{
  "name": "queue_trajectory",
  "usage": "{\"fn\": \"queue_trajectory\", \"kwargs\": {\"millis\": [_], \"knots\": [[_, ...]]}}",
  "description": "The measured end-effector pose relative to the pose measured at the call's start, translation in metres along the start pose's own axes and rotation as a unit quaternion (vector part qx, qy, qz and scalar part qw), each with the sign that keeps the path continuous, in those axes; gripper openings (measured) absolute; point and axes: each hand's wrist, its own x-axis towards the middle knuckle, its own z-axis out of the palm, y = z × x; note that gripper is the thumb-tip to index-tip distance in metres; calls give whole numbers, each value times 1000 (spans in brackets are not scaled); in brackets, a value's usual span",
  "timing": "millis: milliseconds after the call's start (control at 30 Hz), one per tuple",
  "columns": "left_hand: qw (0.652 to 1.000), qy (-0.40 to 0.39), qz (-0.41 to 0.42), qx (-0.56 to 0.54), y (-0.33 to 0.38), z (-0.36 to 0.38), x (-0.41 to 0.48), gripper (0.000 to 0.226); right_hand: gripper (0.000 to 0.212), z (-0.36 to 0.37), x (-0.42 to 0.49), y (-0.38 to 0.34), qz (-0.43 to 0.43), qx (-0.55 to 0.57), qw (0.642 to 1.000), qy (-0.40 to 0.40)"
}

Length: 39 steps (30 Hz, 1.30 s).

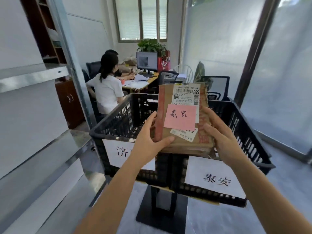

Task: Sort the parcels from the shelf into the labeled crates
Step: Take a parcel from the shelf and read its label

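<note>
A brown cardboard parcel (182, 139) with a white shipping label and a pink note with handwritten characters is held up above two black plastic crates. My left hand (148, 137) grips its left edge, thumb across the front near the bottom. My right hand (222, 139) holds its right side, fingers curled round the edge. The left crate (118, 122) has a white paper label partly hidden by my left arm. The right crate (243, 132) has a white label (214, 179) with two black characters. The parcel hangs over the boundary between the crates.
The crates sit on a black stand (160, 208). A metal shelf (33, 76) runs along the left. Two people sit at a desk with a monitor (146, 61) behind the crates. A frosted partition (278, 81) stands on the right.
</note>
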Motion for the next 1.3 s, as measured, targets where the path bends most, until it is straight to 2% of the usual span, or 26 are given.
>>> {"fn": "queue_trajectory", "kwargs": {"millis": [167,400,567,700,900,1033,1167,1300], "knots": [[996,-83,35,4,-10,19,63,79,72,-32,27,12,13,-82,995,49],[984,-175,34,4,-38,64,127,65,58,-82,62,24,73,-70,989,107],[973,-188,22,135,-63,93,174,59,40,-122,114,65,164,-70,977,120],[953,-192,28,232,-84,112,204,56,37,-140,166,111,235,-100,959,126],[922,-170,19,346,-108,129,244,59,31,-150,212,182,281,-89,946,134],[878,-207,15,431,-119,140,247,65,36,-156,219,226,310,-72,939,134],[883,-208,1,421,-122,138,248,69,41,-156,222,257,310,-98,931,167],[872,-211,4,441,-121,139,248,73,42,-153,225,278,317,-119,930,145]]}}
